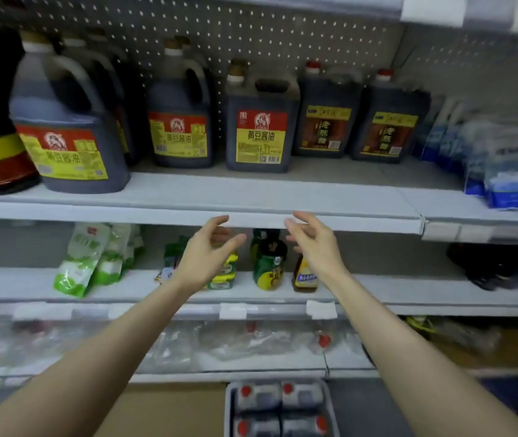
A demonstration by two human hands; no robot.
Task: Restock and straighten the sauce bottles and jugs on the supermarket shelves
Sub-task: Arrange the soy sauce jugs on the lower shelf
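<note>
Head view: left of the square soy jug (pixel 260 134) stands a rounder soy jug (pixel 180 121). Below it the left hand (pixel 210 253) and right hand (pixel 311 244) hover apart, fingers loosely spread, grasping nothing. Right of it stands a vinegar jug (pixel 327 121).

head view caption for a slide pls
Left hand and right hand open before the shelf of soy sauce jugs.

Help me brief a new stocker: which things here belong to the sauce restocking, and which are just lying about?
Job: soy sauce jugs, vinegar jugs, red-capped jugs below, small bottles, left hand and right hand, both empty.
Lying about: green pouches, blue packs, clear bags.
</note>
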